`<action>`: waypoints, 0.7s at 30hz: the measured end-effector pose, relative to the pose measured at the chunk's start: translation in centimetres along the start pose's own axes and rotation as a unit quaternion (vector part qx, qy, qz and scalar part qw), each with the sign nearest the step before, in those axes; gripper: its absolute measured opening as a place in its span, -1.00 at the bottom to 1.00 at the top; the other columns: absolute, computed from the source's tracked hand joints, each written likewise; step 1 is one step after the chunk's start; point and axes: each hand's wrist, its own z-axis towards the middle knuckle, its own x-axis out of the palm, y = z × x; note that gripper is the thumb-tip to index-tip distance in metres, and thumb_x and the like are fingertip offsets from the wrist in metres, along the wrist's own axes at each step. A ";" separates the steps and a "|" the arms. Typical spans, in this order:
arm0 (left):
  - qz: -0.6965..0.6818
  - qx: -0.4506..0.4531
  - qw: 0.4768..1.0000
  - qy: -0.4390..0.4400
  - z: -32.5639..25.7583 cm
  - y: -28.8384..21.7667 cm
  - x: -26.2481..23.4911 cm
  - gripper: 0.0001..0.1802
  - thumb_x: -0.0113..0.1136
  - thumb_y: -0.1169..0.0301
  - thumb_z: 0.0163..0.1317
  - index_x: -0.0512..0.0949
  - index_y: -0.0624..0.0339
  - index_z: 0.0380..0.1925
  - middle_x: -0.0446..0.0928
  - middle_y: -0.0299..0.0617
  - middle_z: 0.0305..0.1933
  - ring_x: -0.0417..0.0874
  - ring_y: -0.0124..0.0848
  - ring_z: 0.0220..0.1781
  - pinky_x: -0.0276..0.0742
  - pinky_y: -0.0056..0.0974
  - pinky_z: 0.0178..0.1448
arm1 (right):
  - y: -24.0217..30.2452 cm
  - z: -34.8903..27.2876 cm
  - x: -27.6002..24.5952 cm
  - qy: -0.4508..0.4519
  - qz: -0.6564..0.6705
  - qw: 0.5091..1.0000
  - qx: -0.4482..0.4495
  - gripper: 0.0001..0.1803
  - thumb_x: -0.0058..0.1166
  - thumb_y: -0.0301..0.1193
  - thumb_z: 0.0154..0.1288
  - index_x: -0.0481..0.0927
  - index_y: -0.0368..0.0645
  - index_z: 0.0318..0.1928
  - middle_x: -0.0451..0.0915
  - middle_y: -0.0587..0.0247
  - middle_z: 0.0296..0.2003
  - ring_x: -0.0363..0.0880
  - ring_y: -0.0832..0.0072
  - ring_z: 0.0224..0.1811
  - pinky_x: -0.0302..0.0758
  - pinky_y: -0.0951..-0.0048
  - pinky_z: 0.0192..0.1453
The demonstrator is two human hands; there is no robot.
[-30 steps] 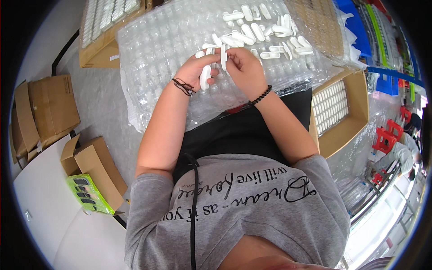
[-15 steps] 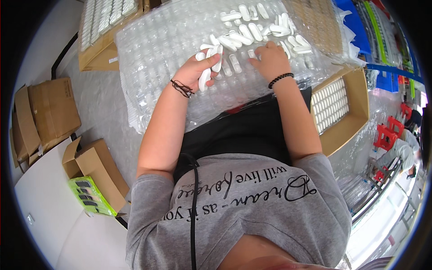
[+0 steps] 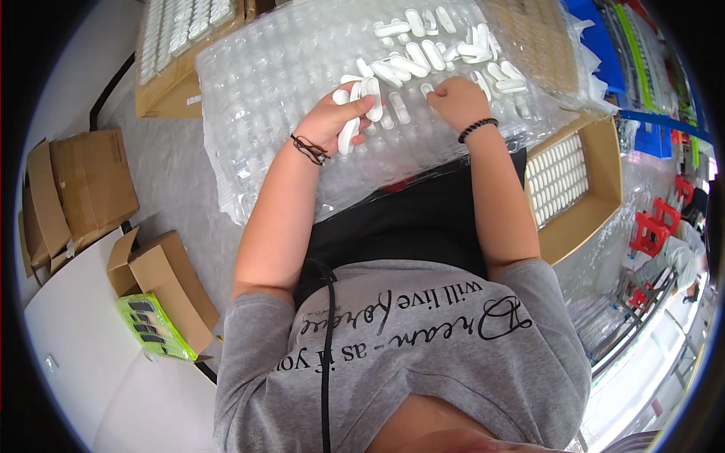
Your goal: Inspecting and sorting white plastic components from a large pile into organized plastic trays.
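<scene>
My left hand (image 3: 331, 121) is closed around several white oblong plastic pieces (image 3: 371, 100), fanned out between thumb and fingers. To its right, my right hand (image 3: 459, 103) has its fingers drawn together, the tips at one end of a small white oblong piece (image 3: 427, 91). Both hands are over a clear plastic tray sheet (image 3: 257, 113) with rows of moulded pockets. Two similar pieces (image 3: 399, 108) lie between my hands. Beyond them, many loose white pieces (image 3: 417, 56) are scattered on the sheet, some overlapping.
An open carton (image 3: 604, 177) with rows of white pieces stands right of my lap. Filled white trays (image 3: 177, 34) rest on a carton at far left. More cartons (image 3: 94, 181) stand at left, one beside a green-edged pack (image 3: 155, 325). Red stools (image 3: 648, 232) are at far right.
My right hand has moved slightly right, and its spread fingers have closed together at the small white piece. My left hand keeps its bunch of pieces, nearly unmoved.
</scene>
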 end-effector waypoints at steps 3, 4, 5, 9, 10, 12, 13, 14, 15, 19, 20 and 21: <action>0.012 0.000 1.000 -0.025 0.0 -0.1 0.1 -0.58 0.31 0.24 0.21 0.42 0.10 0.00 0.53 -0.28 -0.27 0.44 -0.53 -0.39 0.36 -0.42 -0.54 | -0.1 -1.3 0.8 -0.105 0.268 0.957 -0.035 -0.73 0.20 -0.26 0.21 0.66 -0.19 -0.20 0.66 0.27 -0.40 0.61 0.42 -0.35 0.52 0.40 -0.22; 0.022 -0.007 0.999 -0.032 -0.1 -0.1 0.0 -0.57 0.30 0.22 0.22 0.42 0.11 0.01 0.53 -0.28 -0.27 0.45 -0.53 -0.39 0.37 -0.41 -0.53 | 0.2 -1.5 1.1 -0.102 0.268 0.957 -0.035 -0.73 0.20 -0.26 0.21 0.66 -0.19 -0.20 0.66 0.27 -0.40 0.61 0.42 -0.35 0.52 0.40 -0.22; 0.034 -0.014 0.999 -0.036 0.0 -0.2 0.0 -0.57 0.28 0.19 0.23 0.42 0.11 0.01 0.53 -0.28 -0.27 0.46 -0.53 -0.38 0.37 -0.41 -0.53 | 0.7 -1.8 1.2 -0.085 0.430 0.896 -0.070 -0.78 0.20 -0.33 0.23 0.64 -0.20 -0.18 0.64 0.30 -0.42 0.57 0.51 -0.39 0.49 0.50 -0.28; 0.011 -0.030 0.999 -0.023 0.3 -0.1 -0.1 -0.56 0.20 0.18 0.29 0.37 0.13 0.07 0.54 -0.24 -0.22 0.47 -0.49 -0.42 0.35 -0.41 -0.59 | 4.4 -3.8 1.0 -0.057 0.663 0.740 -0.093 -0.80 0.18 -0.48 0.27 0.58 -0.22 -0.10 0.60 0.36 -0.44 0.52 0.67 -0.47 0.40 0.68 -0.40; 0.006 -0.032 0.999 -0.019 0.2 -0.2 0.1 -0.56 0.19 0.17 0.29 0.37 0.13 0.07 0.53 -0.25 -0.24 0.48 -0.49 -0.42 0.36 -0.41 -0.58 | 5.0 -3.9 1.1 -0.056 0.664 0.740 -0.093 -0.80 0.18 -0.48 0.27 0.58 -0.22 -0.10 0.60 0.36 -0.44 0.52 0.67 -0.47 0.40 0.68 -0.40; 0.000 -0.035 0.999 -0.017 0.0 -0.3 0.1 -0.55 0.19 0.16 0.30 0.36 0.12 0.07 0.53 -0.26 -0.26 0.48 -0.49 -0.43 0.37 -0.41 -0.58 | 6.1 -4.1 1.4 -0.020 0.661 0.746 -0.081 -0.78 0.15 -0.52 0.28 0.55 -0.24 -0.06 0.59 0.34 -0.43 0.52 0.63 -0.46 0.45 0.65 -0.37; 0.001 -0.023 1.000 -0.008 0.1 -0.2 -0.1 -0.55 0.20 0.15 0.29 0.36 0.12 0.06 0.52 -0.27 -0.28 0.48 -0.49 -0.44 0.37 -0.41 -0.58 | 6.4 -4.0 1.6 -0.019 0.661 0.746 -0.081 -0.78 0.15 -0.52 0.28 0.55 -0.24 -0.06 0.59 0.34 -0.43 0.52 0.63 -0.46 0.45 0.65 -0.37; 0.000 -0.011 1.000 0.001 0.0 -0.2 0.0 -0.55 0.20 0.14 0.28 0.36 0.11 0.05 0.50 -0.28 -0.30 0.48 -0.50 -0.45 0.38 -0.41 -0.58 | 6.7 -4.1 1.9 -0.030 0.649 0.756 -0.087 -0.77 0.16 -0.52 0.27 0.55 -0.26 -0.06 0.59 0.34 -0.44 0.53 0.64 -0.45 0.47 0.64 -0.36; 0.000 -0.011 1.000 0.000 0.0 -0.2 0.0 -0.55 0.20 0.14 0.28 0.36 0.11 0.05 0.50 -0.28 -0.30 0.48 -0.50 -0.45 0.38 -0.41 -0.58 | 6.9 -4.1 2.1 -0.041 0.636 0.765 -0.092 -0.76 0.17 -0.53 0.27 0.54 -0.27 -0.06 0.59 0.33 -0.44 0.54 0.65 -0.45 0.48 0.63 -0.35; 0.023 -0.001 0.999 -0.029 -0.1 -0.1 -0.2 -0.53 0.27 0.12 0.24 0.41 0.14 0.01 0.51 -0.29 -0.28 0.47 -0.52 -0.38 0.41 -0.40 -0.53 | 7.1 -4.5 1.7 -0.043 0.560 0.820 -0.104 -0.77 0.17 -0.53 0.26 0.54 -0.30 -0.07 0.61 0.30 -0.45 0.57 0.66 -0.42 0.50 0.63 -0.32; 0.023 0.003 0.999 -0.035 0.0 -0.1 -0.2 -0.54 0.28 0.13 0.23 0.42 0.15 0.00 0.50 -0.29 -0.28 0.47 -0.52 -0.38 0.41 -0.40 -0.53 | 7.0 -4.5 1.7 -0.055 0.514 0.850 -0.103 -0.76 0.16 -0.53 0.26 0.54 -0.30 -0.07 0.62 0.30 -0.43 0.57 0.67 -0.41 0.50 0.64 -0.32; 0.023 0.003 0.999 -0.035 0.0 -0.1 -0.2 -0.54 0.28 0.13 0.23 0.42 0.15 0.00 0.50 -0.29 -0.28 0.47 -0.52 -0.38 0.41 -0.40 -0.53 | 6.9 -4.5 1.6 -0.067 0.465 0.877 -0.101 -0.76 0.16 -0.54 0.25 0.54 -0.31 -0.07 0.63 0.29 -0.42 0.58 0.67 -0.40 0.50 0.65 -0.32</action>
